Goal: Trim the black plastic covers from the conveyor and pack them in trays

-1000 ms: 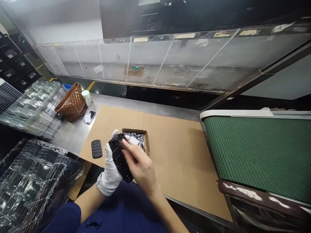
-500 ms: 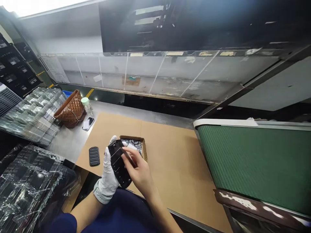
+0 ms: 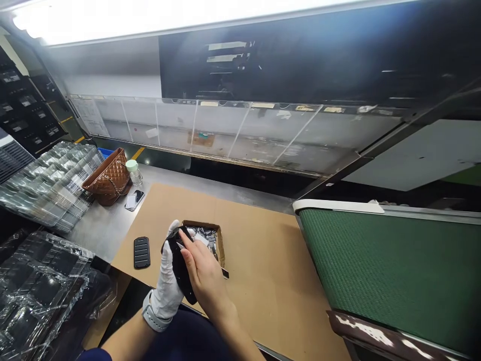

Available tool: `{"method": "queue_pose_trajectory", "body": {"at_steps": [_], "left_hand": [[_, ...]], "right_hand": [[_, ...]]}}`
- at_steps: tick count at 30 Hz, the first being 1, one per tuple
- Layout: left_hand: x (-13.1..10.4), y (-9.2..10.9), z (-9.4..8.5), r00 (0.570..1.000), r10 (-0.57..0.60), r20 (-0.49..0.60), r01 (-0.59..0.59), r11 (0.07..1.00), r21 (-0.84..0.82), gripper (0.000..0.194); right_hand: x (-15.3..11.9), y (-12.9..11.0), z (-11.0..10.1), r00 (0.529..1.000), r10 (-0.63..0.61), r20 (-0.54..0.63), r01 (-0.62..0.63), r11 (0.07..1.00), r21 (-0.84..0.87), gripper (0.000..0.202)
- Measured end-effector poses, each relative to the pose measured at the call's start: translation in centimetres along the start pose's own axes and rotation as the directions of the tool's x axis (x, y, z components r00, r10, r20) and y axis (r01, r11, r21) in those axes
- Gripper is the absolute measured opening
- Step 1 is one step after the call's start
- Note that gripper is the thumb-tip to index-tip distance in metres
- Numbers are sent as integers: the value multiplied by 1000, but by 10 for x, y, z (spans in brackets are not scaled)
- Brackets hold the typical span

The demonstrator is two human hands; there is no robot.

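My left hand (image 3: 165,276), in a white glove, is closed around a black phone back cover (image 3: 183,277), which it holds tilted above the cardboard. My bare right hand (image 3: 205,271) lies over the cover, its index finger reaching the upper end. Gripped in that hand are tweezers (image 3: 225,274); a pale tip shows by the thumb, and the fingers hide most of the rest. Just behind the hands stands a shallow cardboard box (image 3: 221,245) with many small dark and silver pieces. A second, ribbed black cover (image 3: 142,252) rests on the cardboard to the left.
A cardboard sheet (image 3: 263,260) covers the metal bench. To the right runs a green conveyor belt (image 3: 376,260). A brown quilted bag (image 3: 108,178), a jar (image 3: 134,173) and a phone (image 3: 134,200) are at back left. Stacked clear trays (image 3: 48,185) and plastic-wrapped trays (image 3: 41,286) stand left.
My right hand has turned and moved toward the cover's upper end, with its index finger now stretched onto it. The tweezers' rear end has come into sight. The view has tipped upward slightly.
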State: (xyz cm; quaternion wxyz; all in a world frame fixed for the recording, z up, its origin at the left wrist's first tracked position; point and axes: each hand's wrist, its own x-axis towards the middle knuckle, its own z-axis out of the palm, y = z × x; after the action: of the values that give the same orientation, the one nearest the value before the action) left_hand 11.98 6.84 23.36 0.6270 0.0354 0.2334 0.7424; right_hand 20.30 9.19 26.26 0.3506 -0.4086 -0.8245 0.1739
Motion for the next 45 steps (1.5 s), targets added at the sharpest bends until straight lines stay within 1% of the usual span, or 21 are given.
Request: {"method": "queue_pose_trajectory", "body": {"at_steps": [3, 9, 16, 19, 23, 26, 28, 29, 30, 32, 33, 34, 36, 38, 39, 40, 41, 42, 43, 44, 45], "left_hand": [[1, -3, -4, 1000, -18, -7, 17, 999, -29, 33], [0, -6, -5, 999, 45, -6, -45, 999, -2, 36], [-1, -2, -10, 987, -32, -156, 31, 999, -7, 42], [-2, -1, -12, 983, -10, -183, 13, 1000, 13, 45], [-1, 0, -10, 979, 47, -196, -24, 993, 117, 45], [3, 11, -8, 986, 46, -161, -27, 993, 118, 43], [7, 24, -12, 981, -41, -189, 55, 996, 71, 41], [10, 31, -17, 971, -99, -218, 111, 993, 39, 39], [12, 38, -23, 955, -162, -247, 169, 986, 7, 38], [17, 48, -39, 919, -264, -293, 263, 964, -41, 35], [18, 51, -48, 900, -301, -314, 302, 952, -48, 34], [19, 51, -56, 880, -339, -333, 345, 938, -43, 34], [19, 46, -68, 835, -410, -366, 437, 899, -9, 33], [17, 38, -76, 793, -475, -382, 529, 847, 44, 33], [15, 34, -78, 773, -506, -383, 572, 817, 75, 34], [13, 29, -80, 754, -538, -377, 613, 782, 109, 36], [11, 25, -81, 737, -571, -363, 650, 746, 145, 38], [9, 20, -82, 719, -603, -345, 681, 710, 179, 39], [7, 15, -83, 700, -636, -325, 709, 674, 207, 39], [4, 10, -83, 679, -670, -300, 733, 640, 228, 40], [0, 5, -83, 653, -705, -276, 757, 607, 242, 40]], "right_hand": [[0, -1, 4, 999, -9, -36, 8, 999, -31, 46], [0, -2, 7, 999, -11, -43, 9, 999, -44, 47], [-1, -3, 13, 999, -11, -47, 11, 1000, -20, 46], [1, -7, 17, 998, -3, -68, 1, 1000, -24, 46], [1, -10, 20, 997, 48, -53, -46, 998, 36, 44], [-10, 4, 24, 986, 161, -47, -151, 975, 160, 43], [-25, 28, 35, 958, 288, -6, -284, 948, 142, 43], [-34, 43, 44, 934, 353, 54, -356, 931, 77, 43], [-44, 59, 55, 900, 417, 131, -419, 908, -10, 42], [-63, 89, 79, 807, 513, 293, -474, 858, -196, 38], [-73, 102, 91, 776, 545, 318, -494, 838, -232, 36], [-83, 112, 101, 757, 569, 322, -512, 822, -249, 37], [-109, 125, 109, 746, 614, 259, -568, 789, -234, 44], [-149, 129, 101, 719, 681, 142, -645, 729, -229, 46], [-176, 127, 92, 684, 729, 17, -709, 671, -219, 46], [-207, 122, 80, 614, 775, -153, -787, 585, -194, 47], [-240, 116, 68, 483, 806, -343, -874, 465, -140, 50], [-274, 110, 55, 299, 801, -519, -945, 322, -48, 56], [-306, 104, 43, 96, 780, -618, -984, 168, 58, 64], [-335, 100, 33, -70, 762, -644, -987, 39, 154, 71], [-359, 99, 24, -184, 763, -619, -974, -58, 218, 76]]}}
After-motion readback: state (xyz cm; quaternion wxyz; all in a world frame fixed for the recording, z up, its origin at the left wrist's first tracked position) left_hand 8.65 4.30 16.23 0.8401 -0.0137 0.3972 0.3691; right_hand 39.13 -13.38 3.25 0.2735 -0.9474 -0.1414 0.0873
